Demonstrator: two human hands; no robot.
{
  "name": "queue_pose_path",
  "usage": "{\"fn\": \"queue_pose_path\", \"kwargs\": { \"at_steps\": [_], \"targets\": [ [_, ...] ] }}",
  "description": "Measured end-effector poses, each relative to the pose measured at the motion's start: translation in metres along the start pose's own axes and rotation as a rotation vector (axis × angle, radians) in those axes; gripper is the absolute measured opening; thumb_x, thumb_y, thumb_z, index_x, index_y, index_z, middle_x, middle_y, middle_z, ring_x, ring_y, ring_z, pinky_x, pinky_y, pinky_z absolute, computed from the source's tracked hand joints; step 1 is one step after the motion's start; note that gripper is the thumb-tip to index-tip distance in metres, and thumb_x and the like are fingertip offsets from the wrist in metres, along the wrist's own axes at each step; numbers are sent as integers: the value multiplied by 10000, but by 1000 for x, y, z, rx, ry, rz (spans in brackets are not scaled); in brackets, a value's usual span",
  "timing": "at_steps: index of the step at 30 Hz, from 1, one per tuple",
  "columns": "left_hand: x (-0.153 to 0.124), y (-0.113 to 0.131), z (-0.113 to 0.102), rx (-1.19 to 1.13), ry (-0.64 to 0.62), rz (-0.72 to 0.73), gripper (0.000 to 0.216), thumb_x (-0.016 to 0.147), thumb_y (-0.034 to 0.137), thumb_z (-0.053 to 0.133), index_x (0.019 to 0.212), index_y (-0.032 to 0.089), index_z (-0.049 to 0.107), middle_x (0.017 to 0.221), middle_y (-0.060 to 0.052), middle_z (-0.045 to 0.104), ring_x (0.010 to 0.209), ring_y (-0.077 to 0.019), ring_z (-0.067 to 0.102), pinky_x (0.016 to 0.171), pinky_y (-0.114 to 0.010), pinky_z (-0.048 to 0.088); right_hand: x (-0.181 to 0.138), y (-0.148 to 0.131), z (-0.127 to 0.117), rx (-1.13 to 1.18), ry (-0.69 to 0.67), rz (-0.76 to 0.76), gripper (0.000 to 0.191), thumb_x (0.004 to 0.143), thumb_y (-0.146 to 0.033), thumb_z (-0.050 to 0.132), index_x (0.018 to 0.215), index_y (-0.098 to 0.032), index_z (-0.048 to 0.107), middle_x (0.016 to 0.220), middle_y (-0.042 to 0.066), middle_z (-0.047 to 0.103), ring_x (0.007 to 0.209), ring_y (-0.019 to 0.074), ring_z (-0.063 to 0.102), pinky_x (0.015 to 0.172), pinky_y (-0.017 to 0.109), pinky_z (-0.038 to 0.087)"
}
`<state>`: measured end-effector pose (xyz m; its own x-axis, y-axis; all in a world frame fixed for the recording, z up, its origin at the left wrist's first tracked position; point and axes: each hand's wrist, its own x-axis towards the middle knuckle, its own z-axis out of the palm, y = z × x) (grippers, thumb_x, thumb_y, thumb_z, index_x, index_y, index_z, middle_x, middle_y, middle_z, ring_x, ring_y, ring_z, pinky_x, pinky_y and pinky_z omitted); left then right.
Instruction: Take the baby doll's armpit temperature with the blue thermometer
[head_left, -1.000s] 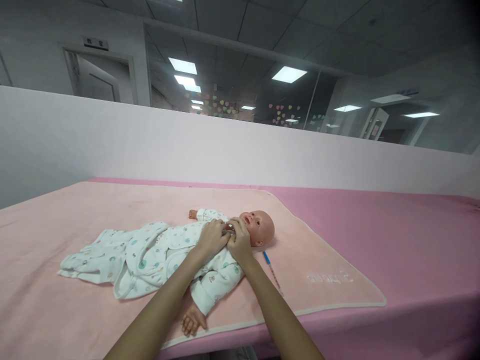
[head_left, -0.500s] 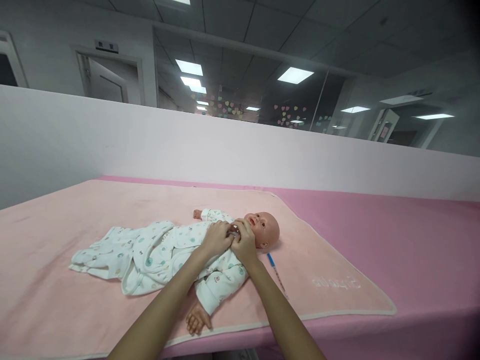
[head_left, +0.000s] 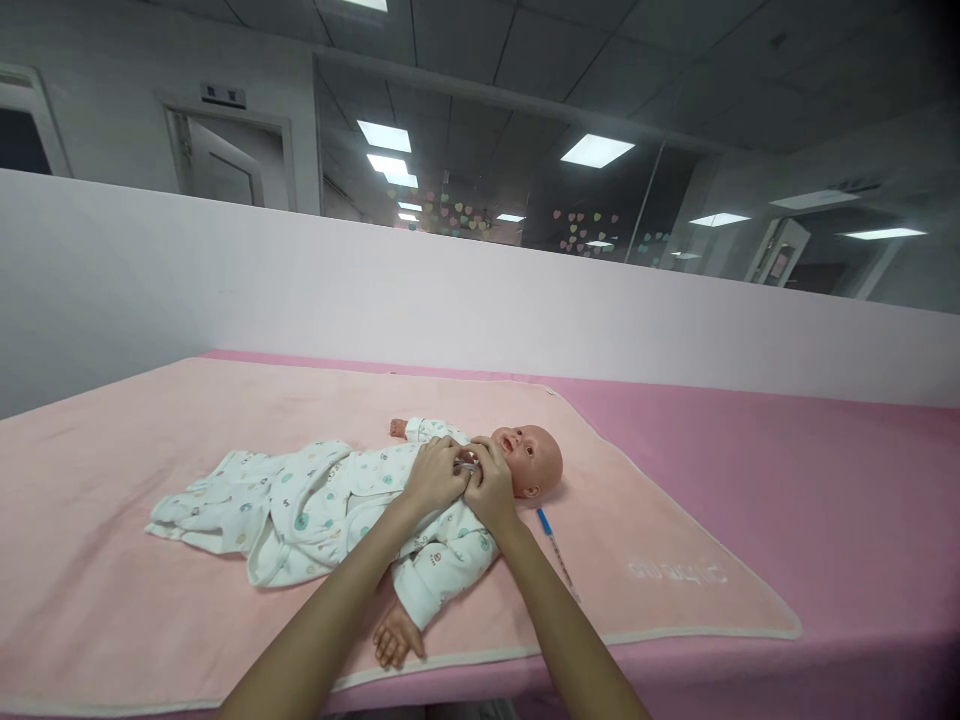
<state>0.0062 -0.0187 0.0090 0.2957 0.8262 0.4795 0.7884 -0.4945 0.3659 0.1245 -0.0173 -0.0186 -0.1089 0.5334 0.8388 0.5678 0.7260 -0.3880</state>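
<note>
A baby doll (head_left: 534,458) lies on its back, its head to the right, dressed in a white printed baby gown (head_left: 319,490). My left hand (head_left: 435,474) is at the gown's neckline with its fingers bent and closed on the cloth. Just beside it, under the doll's chin, my right hand (head_left: 489,482) pinches the collar. The fingertips of both hands nearly meet, and a small pale bit of the collar shows between them. Most of the neckline is hidden behind the fingers. Close to my right forearm lies a thin thermometer (head_left: 557,552) with a blue end.
Under the doll is a peach blanket (head_left: 660,520) with a pale trim, spread on a pink-covered table (head_left: 847,500). A low white partition (head_left: 480,300) rises along the back. Behind it are a glass pane with heart stickers and a door (head_left: 219,168).
The view has shifted very slightly, so everything sits a little further right. Both hands stay at the doll's collar with almost the same finger positions.
</note>
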Motion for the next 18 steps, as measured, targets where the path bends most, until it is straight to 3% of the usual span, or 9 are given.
{"fn": "queue_pose_path", "kwargs": {
  "at_steps": [6, 18],
  "targets": [
    [1, -1, 2, 30, -29, -3, 158, 735, 206, 416, 741, 164, 568, 873, -63, 550, 866, -198, 492, 762, -314, 371, 0, 4, 3, 5, 53, -3, 339, 544, 29, 325, 728, -173, 526, 886, 64, 494, 808, 165, 491, 685, 275, 439],
    [1, -2, 5, 23, -35, -19, 166, 760, 232, 421, 796, 170, 571, 908, -58, 554, 894, -196, 488, 776, -310, 358, -1, 3, 2, 5, 103, 7, 278, 583, 36, 326, 679, -176, 479, 869, 56, 484, 808, 161, 483, 690, 282, 430]
  ]
}}
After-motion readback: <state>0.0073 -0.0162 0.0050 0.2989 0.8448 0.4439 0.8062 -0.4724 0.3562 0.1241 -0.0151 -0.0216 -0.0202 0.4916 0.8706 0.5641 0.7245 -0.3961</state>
